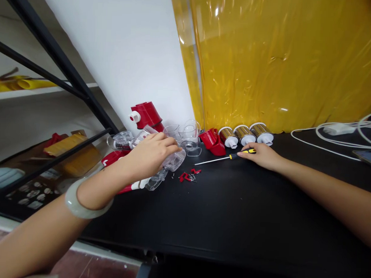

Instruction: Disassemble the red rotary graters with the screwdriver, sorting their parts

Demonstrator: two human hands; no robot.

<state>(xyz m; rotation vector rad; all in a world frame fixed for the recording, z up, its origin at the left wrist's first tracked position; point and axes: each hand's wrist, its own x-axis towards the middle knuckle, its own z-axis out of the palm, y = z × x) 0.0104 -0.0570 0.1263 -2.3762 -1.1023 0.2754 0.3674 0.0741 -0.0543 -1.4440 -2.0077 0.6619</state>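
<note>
My left hand, a pale bangle on its wrist, is curled over a clear plastic part among other parts at the left. Its thumb is hidden. My right hand pinches the black-and-yellow handle of a screwdriver, whose long shaft points left, low over the black table. Near its tip are small red plastic pieces and several screws. Behind the left hand stands a red grater housing with a white knob. A red curved part lies between the clear cups and the drums.
Three metal grater drums with white ends stand along the yellow plastic curtain. Clear cups stand by the white wall. White cables and a phone-like device lie at the right. A black-framed shelf is left.
</note>
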